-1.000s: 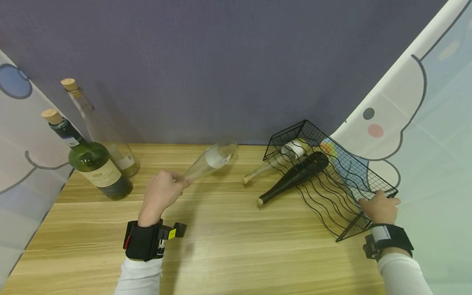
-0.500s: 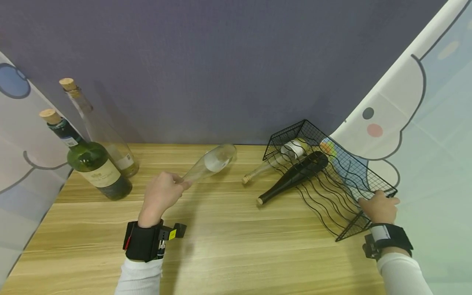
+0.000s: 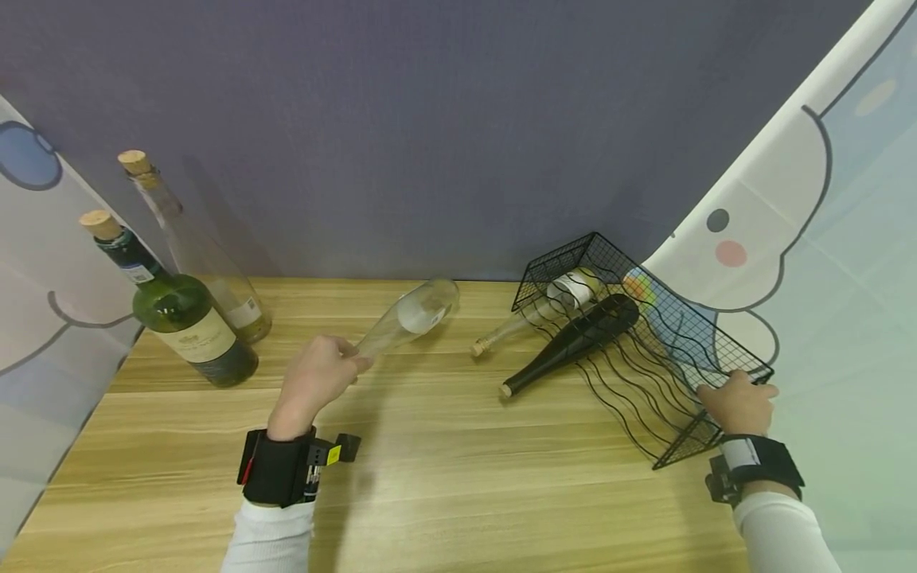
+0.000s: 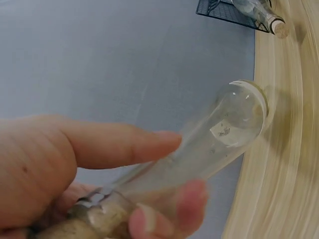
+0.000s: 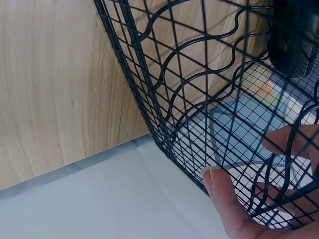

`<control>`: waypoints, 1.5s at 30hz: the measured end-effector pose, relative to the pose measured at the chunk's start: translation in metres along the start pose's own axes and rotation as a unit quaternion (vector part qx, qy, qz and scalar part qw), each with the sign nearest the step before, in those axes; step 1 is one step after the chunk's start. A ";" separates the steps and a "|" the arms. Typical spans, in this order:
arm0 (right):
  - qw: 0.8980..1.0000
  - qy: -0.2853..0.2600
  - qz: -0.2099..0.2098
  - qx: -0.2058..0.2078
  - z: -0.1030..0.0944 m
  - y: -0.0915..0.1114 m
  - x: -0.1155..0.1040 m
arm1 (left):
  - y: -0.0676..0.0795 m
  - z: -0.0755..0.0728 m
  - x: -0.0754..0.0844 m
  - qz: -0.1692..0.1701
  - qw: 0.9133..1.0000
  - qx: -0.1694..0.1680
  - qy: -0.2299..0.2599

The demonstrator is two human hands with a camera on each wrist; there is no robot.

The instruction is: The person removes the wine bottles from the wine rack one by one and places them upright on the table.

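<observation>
My left hand (image 3: 318, 378) grips a clear glass bottle (image 3: 411, 314) by its corked neck. The bottle tilts, its base pointing away to the right; in the left wrist view its cork (image 4: 75, 230) lies within the fingers. My right hand (image 3: 738, 402) holds the near right corner of a black wire wine rack (image 3: 688, 318), thumb on the mesh outside and fingers reaching in. In the rack's far end lie a dark bottle (image 3: 573, 342) and a clear corked bottle (image 3: 569, 290), necks pointing toward the left front.
A green wine bottle (image 3: 193, 326) and a tall clear bottle (image 3: 222, 274), both corked, stand at the left of the wooden table (image 3: 458, 485). A grey-blue panel (image 3: 401, 143) rises behind. A printed cloth (image 3: 845, 318) hangs at the right, beside the rack.
The bottle in my left hand has turned slightly, so its base faces more toward the head camera and its label sits differently. The right hand and the rack have stayed put.
</observation>
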State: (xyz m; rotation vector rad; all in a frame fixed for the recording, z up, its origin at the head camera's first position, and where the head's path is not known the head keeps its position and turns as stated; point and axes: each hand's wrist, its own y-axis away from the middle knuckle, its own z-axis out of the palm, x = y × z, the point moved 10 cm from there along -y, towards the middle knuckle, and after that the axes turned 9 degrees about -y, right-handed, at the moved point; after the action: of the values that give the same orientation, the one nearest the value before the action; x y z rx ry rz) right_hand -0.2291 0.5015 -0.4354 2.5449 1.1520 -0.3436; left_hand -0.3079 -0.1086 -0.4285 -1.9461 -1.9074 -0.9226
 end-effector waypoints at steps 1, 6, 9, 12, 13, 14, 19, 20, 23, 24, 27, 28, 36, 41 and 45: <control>1.000 0.000 -0.001 0.001 0.000 0.000 0.000 | 0.000 0.002 -0.001 0.000 1.000 -0.009 0.007; 1.000 0.002 -0.006 0.000 -0.002 0.001 -0.001 | 0.002 0.009 -0.002 0.006 0.998 -0.056 0.030; 1.000 0.002 -0.004 -0.002 -0.002 0.000 0.000 | 0.002 0.010 -0.001 0.023 0.997 -0.069 0.021; 1.000 0.000 -0.003 -0.002 -0.001 0.000 -0.001 | 0.002 0.009 0.001 0.041 0.996 -0.073 0.008; 1.000 0.000 -0.003 -0.002 -0.001 0.000 -0.001 | 0.002 0.009 0.002 0.046 0.996 -0.076 0.007; 1.000 -0.001 -0.004 -0.003 -0.001 0.000 -0.001 | 0.002 0.008 0.003 0.052 0.996 -0.075 0.006; 1.000 -0.001 -0.008 0.000 -0.001 0.001 -0.002 | 0.002 -0.006 0.009 0.081 0.996 -0.031 0.026; 1.000 -0.001 -0.008 0.000 -0.001 0.001 -0.001 | 0.002 -0.010 0.009 0.085 0.996 -0.013 0.031; 1.000 0.001 -0.006 0.002 0.000 0.000 -0.001 | 0.003 -0.020 0.008 0.088 0.994 0.037 0.044; 1.000 0.002 -0.005 0.002 0.000 0.000 -0.001 | 0.003 -0.022 0.007 0.088 0.993 0.052 0.050; 1.000 0.004 -0.001 0.001 0.000 0.000 -0.001 | 0.003 -0.027 0.004 0.083 0.990 0.085 0.078; 1.000 0.005 0.000 0.000 0.000 0.000 -0.001 | 0.004 -0.028 0.003 0.082 0.988 0.092 0.089; 1.000 0.008 0.001 0.000 -0.002 0.000 -0.002 | -0.002 -0.032 -0.013 0.053 0.945 0.177 0.269; 1.000 0.007 -0.002 0.001 -0.001 0.000 -0.001 | -0.010 -0.028 -0.027 0.049 0.861 0.228 0.452; 1.000 0.006 -0.001 0.004 -0.001 0.000 -0.003 | -0.016 -0.025 -0.036 0.048 0.828 0.256 0.496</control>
State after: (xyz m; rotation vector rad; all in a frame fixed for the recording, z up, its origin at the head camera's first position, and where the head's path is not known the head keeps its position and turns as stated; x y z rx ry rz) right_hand -0.2306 0.4996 -0.4331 2.5563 1.1592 -0.3353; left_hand -0.3272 -0.1506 -0.4347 -0.9087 -1.2135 -0.9677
